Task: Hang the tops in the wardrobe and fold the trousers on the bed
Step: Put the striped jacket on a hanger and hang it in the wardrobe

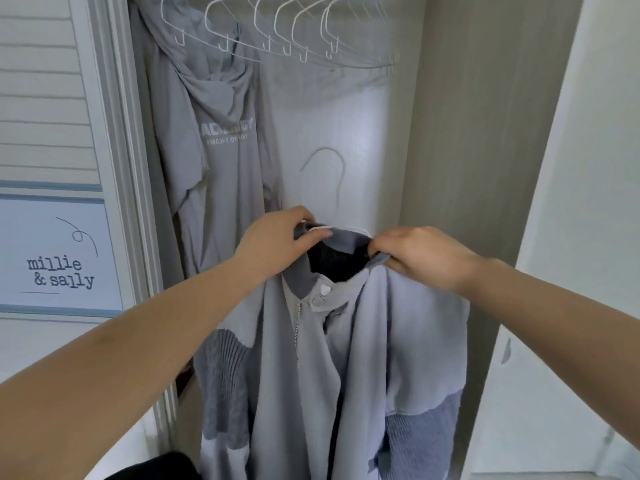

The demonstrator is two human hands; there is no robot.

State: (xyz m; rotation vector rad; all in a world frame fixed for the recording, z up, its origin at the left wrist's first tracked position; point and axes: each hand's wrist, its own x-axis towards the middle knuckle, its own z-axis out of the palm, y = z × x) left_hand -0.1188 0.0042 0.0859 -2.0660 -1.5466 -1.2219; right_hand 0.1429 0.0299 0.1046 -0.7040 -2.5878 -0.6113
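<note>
Hands up at the wardrobe (467, 133) now, both on the collar of a pale grey zip jacket (353, 358). Left hand (273, 240) pinches the left side of the collar, fingers (322, 233) curled over the fabric together with a thin white wire that looks like part of a hanger (323, 174), its hook curving up against the white back panel. Right hand (422, 258) grips the right side of the collar, fingers folded round the edge. Jacket hangs straight down between the forearms, zip partly closed, one white snap showing at the neck, darker ribbed panels on both sleeves, dark lining visible inside the neck opening. It sits in front of the open wardrobe, below the rail. Up top, a row of empty white wire hangers (277, 32). To the left of them, a grey hooded top (221, 150) with white lettering hangs inside. Far left, a slatted door (45, 91) with a "millie & sally" sign (59, 258).
</note>
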